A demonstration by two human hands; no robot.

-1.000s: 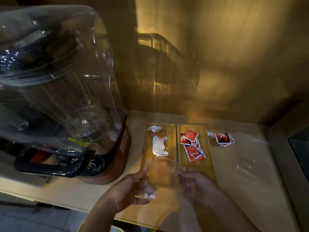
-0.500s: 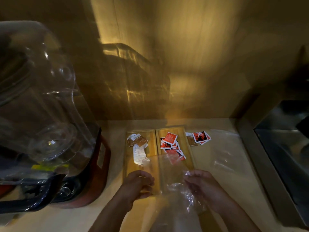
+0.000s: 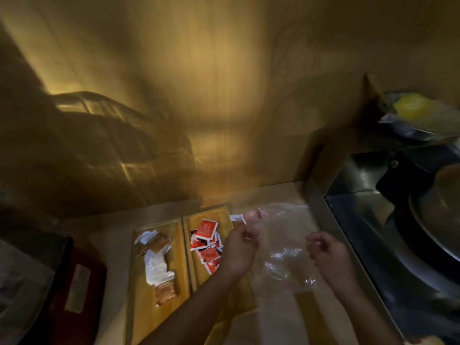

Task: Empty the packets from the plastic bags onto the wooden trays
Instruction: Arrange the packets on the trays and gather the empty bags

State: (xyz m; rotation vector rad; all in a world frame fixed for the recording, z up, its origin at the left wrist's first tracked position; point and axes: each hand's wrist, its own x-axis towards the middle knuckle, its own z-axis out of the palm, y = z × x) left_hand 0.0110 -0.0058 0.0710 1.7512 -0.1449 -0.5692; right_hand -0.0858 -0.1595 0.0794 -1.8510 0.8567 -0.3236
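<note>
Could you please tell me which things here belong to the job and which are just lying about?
Job: plastic bag, held by left hand and right hand; red packets; white and brown packets; left tray; right tray.
Lying about: red appliance base; steel sink; yellow object.

- Red appliance base (image 3: 74, 290): cut off by the left and bottom edges; label too blurred to read.
- Left tray (image 3: 139, 307): near end runs off the bottom edge.
- Right tray (image 3: 199, 220): near part hidden under the left hand (image 3: 239, 250) and its forearm.
- Red packets (image 3: 205, 229): print unreadable; some covered by the left hand.
- Clear bag (image 3: 281, 245): outline faint; loose packets (image 3: 254, 216) behind its far edge show only as a pink smear.
- Pan (image 3: 443, 220): cut by the right edge.
- Yellow item (image 3: 410, 108): motion-blurred, unidentifiable.
</note>
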